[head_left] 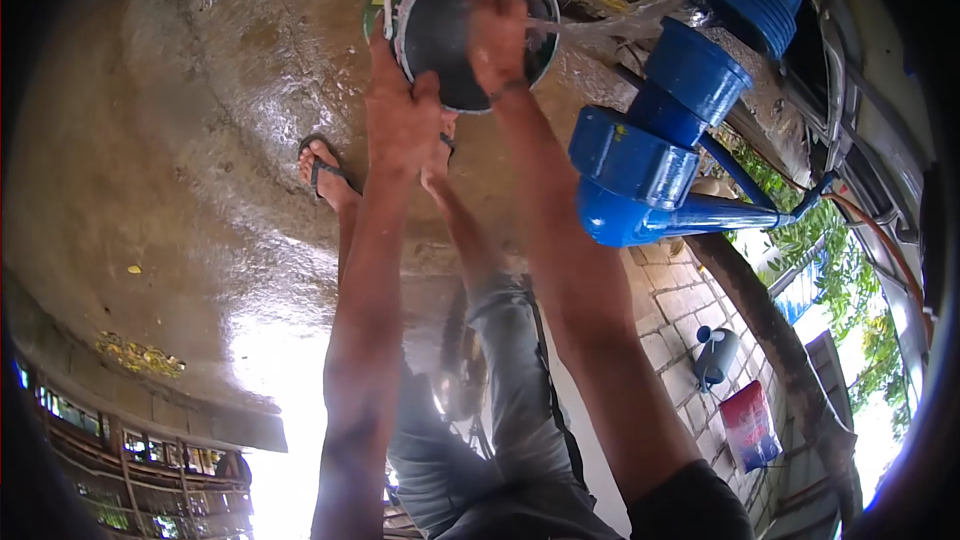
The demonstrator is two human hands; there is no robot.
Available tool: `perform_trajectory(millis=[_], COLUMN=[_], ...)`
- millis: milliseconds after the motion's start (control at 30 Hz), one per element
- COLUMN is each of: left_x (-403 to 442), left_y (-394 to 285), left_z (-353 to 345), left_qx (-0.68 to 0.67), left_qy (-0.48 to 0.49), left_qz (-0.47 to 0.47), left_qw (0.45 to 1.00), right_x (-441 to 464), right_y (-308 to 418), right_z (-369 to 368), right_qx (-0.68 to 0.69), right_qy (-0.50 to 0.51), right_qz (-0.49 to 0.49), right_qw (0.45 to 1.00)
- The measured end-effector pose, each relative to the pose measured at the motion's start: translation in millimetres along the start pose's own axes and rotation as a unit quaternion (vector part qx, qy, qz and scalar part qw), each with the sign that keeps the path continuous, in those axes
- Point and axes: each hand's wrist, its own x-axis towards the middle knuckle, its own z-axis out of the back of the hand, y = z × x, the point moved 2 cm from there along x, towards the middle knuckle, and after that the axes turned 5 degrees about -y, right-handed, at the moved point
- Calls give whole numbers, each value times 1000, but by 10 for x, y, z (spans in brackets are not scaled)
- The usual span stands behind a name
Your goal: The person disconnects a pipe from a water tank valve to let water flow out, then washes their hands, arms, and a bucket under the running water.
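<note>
A dark-inside bucket (440, 50) with a pale rim and a white handle is tipped so that its mouth faces me. My left hand (400, 125) grips its near left rim, thumb on the rim side. Over the bucket's mouth is my right hand (495, 30), its fingers curled in and slightly blurred; whatever they may hold is hidden. Water (630, 25) streams from a blue pipe outlet (745, 0) at the upper right towards the bucket and my right hand.
Blue pipe fittings (640, 165) stand close to my right forearm. Wet concrete (220, 120) spreads under my sandalled feet. To the right are a brick surface (670, 290), a grey-blue container (715, 355), a red-and-blue packet (750, 425) and a tree trunk (770, 320).
</note>
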Motion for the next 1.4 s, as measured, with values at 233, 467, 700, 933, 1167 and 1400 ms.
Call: perform_trajectory(millis=[233, 467, 700, 933, 1167, 1400], left_x=[44, 163, 76, 99, 184, 495], left_y=[42, 357, 128, -261, -708, 993], left_z=[52, 174, 161, 163, 698, 1808], left_qx=[-2, -81, 72, -105, 19, 269], left_qy=[-10, -1, 4, 84, 223, 163], left_qz=[15, -15, -36, 120, 99, 18], left_qw=[1000, 997, 997, 984, 970, 949], right_x=[-164, -70, -370, -824, -1218, -1643], right_y=[-40, 177, 406, 911, 672, 1153], right_z=[74, 55, 393, 1109, 793, 1054], right_qx=[-418, -285, -301, -280, -233, -104], right_qy=[301, 327, 202, 195, 116, 79], right_qz=[-4, 37, 135, 221, 194, 95], right_qw=[857, 900, 922, 914, 946, 987])
